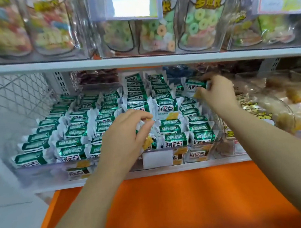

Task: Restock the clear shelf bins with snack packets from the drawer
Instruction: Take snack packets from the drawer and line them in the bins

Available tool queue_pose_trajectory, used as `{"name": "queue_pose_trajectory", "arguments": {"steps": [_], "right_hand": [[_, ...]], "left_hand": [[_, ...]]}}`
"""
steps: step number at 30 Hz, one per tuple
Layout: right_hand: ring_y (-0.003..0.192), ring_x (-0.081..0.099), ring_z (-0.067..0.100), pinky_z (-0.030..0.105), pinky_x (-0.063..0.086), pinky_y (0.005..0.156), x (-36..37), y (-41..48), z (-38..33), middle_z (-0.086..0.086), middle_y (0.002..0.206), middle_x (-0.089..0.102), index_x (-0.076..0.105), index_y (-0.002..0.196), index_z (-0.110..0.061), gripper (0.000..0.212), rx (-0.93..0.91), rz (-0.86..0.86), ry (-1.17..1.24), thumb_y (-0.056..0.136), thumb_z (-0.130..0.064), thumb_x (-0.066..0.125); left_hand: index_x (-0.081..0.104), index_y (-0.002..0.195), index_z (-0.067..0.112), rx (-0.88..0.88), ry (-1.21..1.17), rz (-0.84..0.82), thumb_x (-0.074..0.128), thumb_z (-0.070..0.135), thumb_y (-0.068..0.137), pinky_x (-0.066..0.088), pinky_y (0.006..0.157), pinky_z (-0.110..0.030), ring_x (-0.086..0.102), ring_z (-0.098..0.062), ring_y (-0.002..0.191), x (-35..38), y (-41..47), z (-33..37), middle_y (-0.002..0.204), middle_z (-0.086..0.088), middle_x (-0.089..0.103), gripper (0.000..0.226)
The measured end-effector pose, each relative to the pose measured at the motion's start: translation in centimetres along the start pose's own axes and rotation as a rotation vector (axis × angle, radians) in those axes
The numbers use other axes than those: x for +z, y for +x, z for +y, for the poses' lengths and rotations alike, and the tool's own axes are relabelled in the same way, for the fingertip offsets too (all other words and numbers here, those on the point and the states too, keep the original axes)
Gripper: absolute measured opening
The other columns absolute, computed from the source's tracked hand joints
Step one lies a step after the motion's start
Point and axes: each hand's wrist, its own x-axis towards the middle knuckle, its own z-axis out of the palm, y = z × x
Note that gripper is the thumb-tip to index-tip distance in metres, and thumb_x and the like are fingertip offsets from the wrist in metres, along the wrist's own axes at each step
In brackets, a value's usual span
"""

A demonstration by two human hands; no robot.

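The left hand (pixel 127 134) is pinching a green-and-white packet (pixel 141 128) over the middle rows of the clear bin (pixel 42 170), fingers curled narrow around it. It should be slotted upright, label forward, matching its neighbours. Further right, the right hand (pixel 215 91) is gripping another packet (pixel 195 85) at the back row, best pressed down level.

Two bare hands show: the left hand (pixel 127 134) and the right hand (pixel 217 91), each pinching one green-and-white foil snack packet (pixel 195 85). Such packets fill one clear plastic shelf bin (pixel 42 170) in roughly six rows, too many to count exactly. Two white shelf boards (pixel 141 60) appear. Above stand about six clear bags of ring-shaped sweets (pixel 200 22).
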Motion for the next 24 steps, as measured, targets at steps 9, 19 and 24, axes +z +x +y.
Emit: {"name": "queue_pose_trajectory", "arguments": {"steps": [9, 19, 24], "right_hand": [[0.098, 0.060, 0.031, 0.027, 0.053, 0.081, 5.0, 6.0, 1.0, 0.016, 0.121, 0.055, 0.061, 0.117, -0.013, 0.027, -0.035, -0.320, -0.026, 0.092, -0.004, 0.058], [0.081, 0.057, 0.011, 0.025, 0.047, 0.075, 0.4, -1.1, 0.3, -0.006, 0.089, 0.062, 0.064, 0.110, -0.013, 0.022, -0.314, -0.132, 0.124, 0.088, -0.014, 0.061], [0.079, 0.056, 0.008, 0.025, 0.051, 0.070, -2.2, -6.4, -1.7, -0.021, 0.094, 0.057, 0.052, 0.119, -0.031, 0.046, -0.412, -0.738, 0.339, 0.079, -0.022, 0.073]], "left_hand": [[0.065, 0.102, 0.028, -0.013, -0.022, -0.033, 0.042, 0.046, 0.093, 0.043, 0.077, -0.017, 0.055, -0.002, 0.094, 1.6, 1.1, -0.4, 0.097, 0.021, 0.059, 0.031], [0.063, 0.106, 0.030, -0.039, -0.040, -0.066, 0.051, 0.042, 0.094, 0.035, 0.076, -0.003, 0.049, 0.008, 0.090, 2.8, 1.3, 0.5, 0.093, 0.030, 0.050, 0.020], [0.054, 0.111, 0.028, -0.008, -0.094, -0.035, 0.048, 0.048, 0.088, 0.036, 0.070, -0.010, 0.045, 0.003, 0.086, 4.2, 2.4, 2.9, 0.094, 0.021, 0.044, 0.031]]}}
